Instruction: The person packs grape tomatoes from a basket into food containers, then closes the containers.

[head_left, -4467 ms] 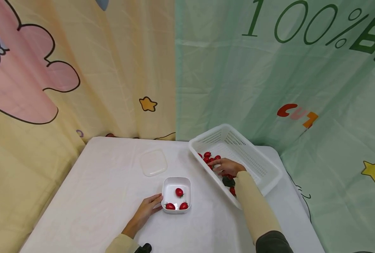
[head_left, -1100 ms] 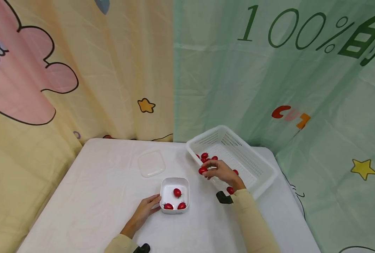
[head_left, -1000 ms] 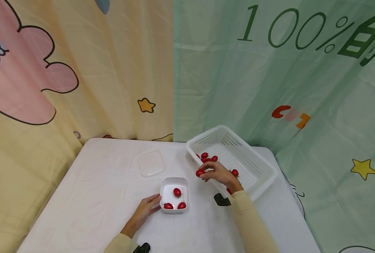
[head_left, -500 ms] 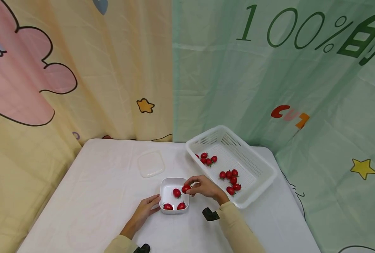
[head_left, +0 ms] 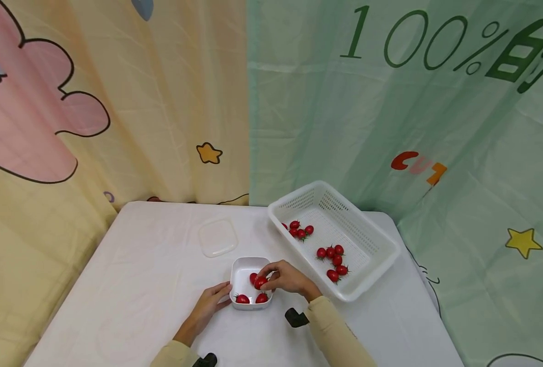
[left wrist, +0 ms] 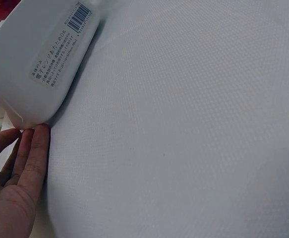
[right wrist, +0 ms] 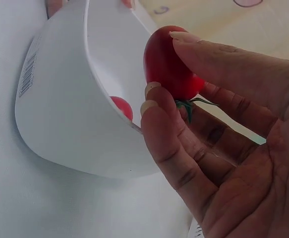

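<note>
A small white square box [head_left: 249, 307] stands on the table with several red cherry tomatoes inside. My right hand [head_left: 290, 279] pinches one tomato [head_left: 260, 283] between thumb and fingers over the box's right side. In the right wrist view the right hand [right wrist: 223, 114] holds that tomato [right wrist: 169, 62], green stem downward, beside the box's rim [right wrist: 92, 59]. My left hand [head_left: 207, 305] touches the left side of the box. In the left wrist view the fingertips of the left hand [left wrist: 20, 183] rest against the box's lower corner [left wrist: 30, 94], below a printed label.
At the back right a large white perforated basket [head_left: 372, 250] holds several tomatoes in two groups. A translucent lid [head_left: 218, 238] lies on the white tablecloth [head_left: 129, 285] behind the box. Patterned curtains [head_left: 170, 102] hang behind the table.
My right hand has come out of the basket with a tomato and moved left and towards me, to over the box. The left hand has stayed against the box.
</note>
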A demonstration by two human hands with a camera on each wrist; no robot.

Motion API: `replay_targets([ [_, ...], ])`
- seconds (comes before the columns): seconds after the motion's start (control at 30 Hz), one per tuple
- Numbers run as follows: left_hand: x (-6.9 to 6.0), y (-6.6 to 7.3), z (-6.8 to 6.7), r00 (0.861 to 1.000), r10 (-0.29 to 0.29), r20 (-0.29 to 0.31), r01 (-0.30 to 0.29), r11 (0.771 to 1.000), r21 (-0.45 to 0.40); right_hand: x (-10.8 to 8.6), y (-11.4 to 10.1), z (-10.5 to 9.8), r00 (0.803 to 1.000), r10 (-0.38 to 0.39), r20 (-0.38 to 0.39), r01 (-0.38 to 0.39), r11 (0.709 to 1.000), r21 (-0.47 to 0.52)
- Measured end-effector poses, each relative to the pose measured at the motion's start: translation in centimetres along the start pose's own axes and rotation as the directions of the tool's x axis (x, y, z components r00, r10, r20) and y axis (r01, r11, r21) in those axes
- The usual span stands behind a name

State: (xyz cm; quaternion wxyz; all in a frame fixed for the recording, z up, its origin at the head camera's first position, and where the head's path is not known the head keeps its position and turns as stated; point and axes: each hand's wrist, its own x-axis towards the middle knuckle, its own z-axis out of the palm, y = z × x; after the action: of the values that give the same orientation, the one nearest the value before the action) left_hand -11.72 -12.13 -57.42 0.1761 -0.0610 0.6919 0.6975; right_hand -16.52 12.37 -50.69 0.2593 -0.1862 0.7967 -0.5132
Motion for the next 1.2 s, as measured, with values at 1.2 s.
replay_targets([
  [1.2,0.1,0.1,-0.1,0.999,-0.031,0.023,0.030,0.999,0.021,-4.3,0.3,-9.6,0.981,0.017,-0.191,-0.012,1.000,0.027],
])
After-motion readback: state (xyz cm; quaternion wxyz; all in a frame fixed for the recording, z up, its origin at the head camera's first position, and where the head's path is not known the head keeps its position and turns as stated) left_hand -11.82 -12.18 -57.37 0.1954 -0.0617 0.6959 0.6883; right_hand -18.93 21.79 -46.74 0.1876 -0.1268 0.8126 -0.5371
